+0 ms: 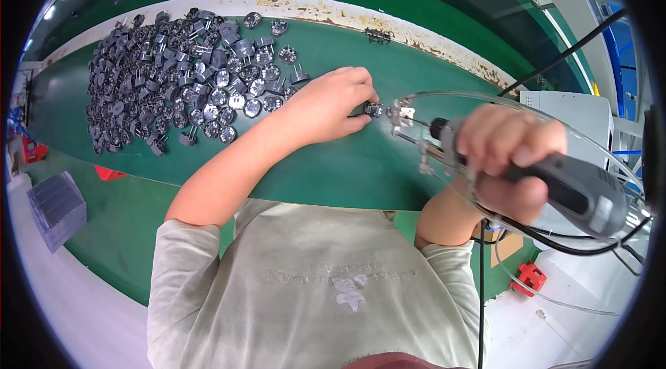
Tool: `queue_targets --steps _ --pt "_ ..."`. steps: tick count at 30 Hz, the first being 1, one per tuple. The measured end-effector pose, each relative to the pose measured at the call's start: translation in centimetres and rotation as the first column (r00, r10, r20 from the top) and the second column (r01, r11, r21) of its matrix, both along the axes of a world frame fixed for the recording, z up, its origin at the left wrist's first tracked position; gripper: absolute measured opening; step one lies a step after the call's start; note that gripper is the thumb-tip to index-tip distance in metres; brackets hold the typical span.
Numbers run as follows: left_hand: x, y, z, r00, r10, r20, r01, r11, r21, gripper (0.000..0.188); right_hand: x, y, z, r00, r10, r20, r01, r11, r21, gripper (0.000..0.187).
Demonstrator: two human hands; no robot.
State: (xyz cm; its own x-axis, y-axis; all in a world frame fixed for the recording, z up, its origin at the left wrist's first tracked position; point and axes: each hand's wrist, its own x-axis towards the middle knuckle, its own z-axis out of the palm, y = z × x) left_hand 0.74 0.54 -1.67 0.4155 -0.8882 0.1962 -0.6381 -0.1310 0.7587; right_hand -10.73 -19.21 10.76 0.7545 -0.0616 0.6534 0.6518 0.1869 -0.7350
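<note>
My left hand (338, 102) rests on the green worktop with thumb and fingers pinched round a small round dark-grey component (374, 111). My right hand (510, 150) is wrapped round the grey and black body of an electric screwdriver (586, 192), held tilted with its tip toward the left. A metal screw-feed head (402, 116) sits at the front of the screwdriver, with a clear hose running from it. This head is just right of the component; whether the two touch I cannot tell. To the left of my left hand lies a large heap of similar round components (187, 84), some with metal prongs.
Behind the worktop (312, 175) runs a white, rust-marked ledge (305, 7). A dark small part (378, 36) lies against it. On the right stands a white machine (565, 109), with cables and hoses crossing nearby. A grey-blue box (59, 209) is at lower left.
</note>
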Motion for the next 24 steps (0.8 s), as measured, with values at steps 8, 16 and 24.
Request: queue_targets --steps 8,16,24 --pt "-0.1 0.2 0.1 1.000 -0.026 0.007 0.026 1.000 0.012 0.032 -0.4 0.3 -1.2 0.998 -0.028 -0.060 0.030 0.999 0.022 0.035" --pt "0.1 0.0 0.5 0.999 -0.054 -0.007 0.054 0.999 -0.001 0.032 -0.2 0.7 -1.7 0.993 -0.027 -0.112 0.019 0.997 -0.070 0.028" --pt "0.2 -0.1 0.5 0.999 -0.052 0.005 0.052 0.999 0.002 0.033 0.1 1.0 -1.6 0.992 -0.063 -0.111 0.047 0.989 -0.142 0.028"
